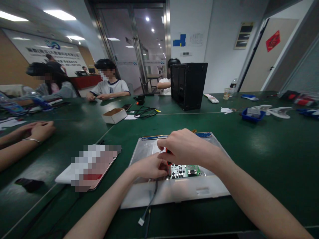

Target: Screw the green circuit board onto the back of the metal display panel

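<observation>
- Resting at the far left edge, another person's hands (40, 130) lie on the green surface (261, 156), their forearms cut off by the frame.
- Lying right of them, a flat white-and-pink thing (87, 167) is pixelated, so what it is cannot be told.
- Farther off, an open cardboard box (114, 115) stands beside a coil of black cable (146, 112); its contents are hidden by its near wall.
- Near the middle, a metal panel (174, 191) lies flat just before the person, carrying a small green circuit board (185, 171).
- The left hand (149, 167) is curled at the board's left edge, pinching something small there; what it grips is hidden by its own fingers. A black cable (151, 202) runs from under it to a white plug near the front edge.
- The right hand (185, 146) is closed over a red-handled tool (169, 162), mostly covered, its tip hidden.
- A black computer case (188, 85) stands far off.
- At the far right, a blue tray (253, 114) holds a grey thing, hard to make out.
</observation>
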Motion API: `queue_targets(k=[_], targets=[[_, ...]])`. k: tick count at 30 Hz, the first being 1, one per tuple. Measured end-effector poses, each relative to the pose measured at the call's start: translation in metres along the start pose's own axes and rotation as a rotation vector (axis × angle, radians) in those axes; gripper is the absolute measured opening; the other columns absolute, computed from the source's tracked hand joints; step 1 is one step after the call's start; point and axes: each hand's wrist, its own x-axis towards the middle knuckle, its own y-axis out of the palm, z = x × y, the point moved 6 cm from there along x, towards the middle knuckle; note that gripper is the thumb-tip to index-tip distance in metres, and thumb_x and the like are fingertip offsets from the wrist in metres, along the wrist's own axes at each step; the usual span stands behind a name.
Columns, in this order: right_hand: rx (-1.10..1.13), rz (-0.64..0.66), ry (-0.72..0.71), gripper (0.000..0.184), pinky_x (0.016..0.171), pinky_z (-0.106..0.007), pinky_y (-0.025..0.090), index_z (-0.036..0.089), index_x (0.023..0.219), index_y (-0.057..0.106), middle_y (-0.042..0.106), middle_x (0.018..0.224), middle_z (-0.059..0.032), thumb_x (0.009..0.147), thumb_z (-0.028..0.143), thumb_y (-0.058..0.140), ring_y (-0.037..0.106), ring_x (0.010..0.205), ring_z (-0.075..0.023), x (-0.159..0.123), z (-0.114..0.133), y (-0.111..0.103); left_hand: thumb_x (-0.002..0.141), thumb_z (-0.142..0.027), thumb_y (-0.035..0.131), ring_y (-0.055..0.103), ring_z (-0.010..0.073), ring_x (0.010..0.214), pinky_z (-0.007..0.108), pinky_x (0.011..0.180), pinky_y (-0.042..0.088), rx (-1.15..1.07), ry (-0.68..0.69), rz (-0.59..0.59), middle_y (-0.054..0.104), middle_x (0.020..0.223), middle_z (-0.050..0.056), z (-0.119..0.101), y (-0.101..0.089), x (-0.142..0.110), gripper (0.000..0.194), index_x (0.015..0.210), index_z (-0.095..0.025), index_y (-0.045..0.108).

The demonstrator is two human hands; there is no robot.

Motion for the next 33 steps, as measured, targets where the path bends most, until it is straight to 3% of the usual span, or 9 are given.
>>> queue_targets(k=[6,10,13,18,21,24,30,33], targets=[[0.059,-0.004,-0.078,0.018,0.049,-0.026,0.025,0.018,0.105,0.062,0.072,0.087,-0.0051,0.089,0.024,0.058,0.064,0.072,-0.0178,-0.002,0.005,0.001,0.075,-0.028,0.059,0.058,0.0181,0.068,0.025,0.059,0.043,0.012,0.1,-0.066,0.065,0.073,0.002,0.003,-0.001,0.002,0.016,0.081,-0.016,0.067],[0.123,-0.017,-0.155,0.033,0.05,-0.025,0.028,0.018,0.117,0.054,0.072,0.095,-0.0047,0.084,0.019,0.06,0.064,0.074,-0.0175,-0.004,0.007,0.002,0.076,-0.031,0.058,0.059,0.019,0.064,0.025,0.055,0.042,-0.013,0.05,-0.057,0.063,0.068,0.003,0.008,0.002,0.004,0.017,0.076,-0.015,0.063],[0.142,-0.02,-0.191,0.034,0.051,-0.025,0.03,0.019,0.118,0.054,0.072,0.093,-0.0041,0.085,0.019,0.06,0.064,0.074,-0.0171,-0.005,0.009,0.002,0.076,-0.032,0.057,0.06,0.0199,0.065,0.026,0.055,0.042,0.004,0.01,-0.064,0.063,0.067,0.003,0.009,0.002,0.003,0.017,0.072,-0.015,0.061],[0.026,-0.007,-0.048,0.018,0.051,-0.026,0.027,0.019,0.101,0.064,0.073,0.086,-0.0056,0.09,0.033,0.061,0.066,0.072,-0.0194,-0.003,0.005,0.0,0.075,-0.025,0.058,0.062,0.0207,0.075,0.026,0.063,0.045,-0.009,0.02,-0.061,0.067,0.08,0.003,0.001,-0.003,0.001,0.015,0.081,-0.016,0.067],[-0.041,-0.021,0.057,0.029,0.052,-0.027,0.028,0.018,0.089,0.07,0.073,0.079,-0.0083,0.095,0.042,0.056,0.067,0.072,-0.0215,0.0,0.0,0.0,0.078,-0.023,0.056,0.061,0.0178,0.07,0.024,0.06,0.044,-0.05,-0.048,0.036,0.068,0.083,0.001,0.0,0.0,-0.001,0.02,0.092,-0.019,0.069],[-0.045,-0.046,0.057,0.037,0.051,-0.027,0.027,0.018,0.082,0.072,0.072,0.074,-0.0081,0.097,0.045,0.052,0.067,0.068,-0.021,0.002,0.002,0.002,0.081,-0.023,0.054,0.061,0.0171,0.069,0.023,0.058,0.043,-0.041,-0.085,0.073,0.069,0.083,0.0,0.0,0.001,-0.002,0.02,0.093,-0.021,0.07],[0.004,-0.02,-0.004,0.016,0.05,-0.026,0.027,0.018,0.098,0.068,0.073,0.083,-0.006,0.093,0.029,0.058,0.066,0.07,-0.0185,0.002,0.005,0.002,0.077,-0.024,0.057,0.062,0.0193,0.077,0.025,0.066,0.046,-0.002,-0.003,-0.012,0.07,0.084,0.003,-0.001,-0.001,-0.001,0.019,0.089,-0.017,0.07],[0.075,-0.016,-0.055,0.022,0.05,-0.026,0.027,0.018,0.11,0.062,0.073,0.094,-0.006,0.089,0.024,0.06,0.065,0.075,-0.0191,0.0,0.005,0.001,0.077,-0.028,0.058,0.061,0.0199,0.074,0.026,0.064,0.045,0.012,0.034,-0.032,0.069,0.081,0.003,0.001,-0.001,0.0,0.02,0.087,-0.017,0.069]])
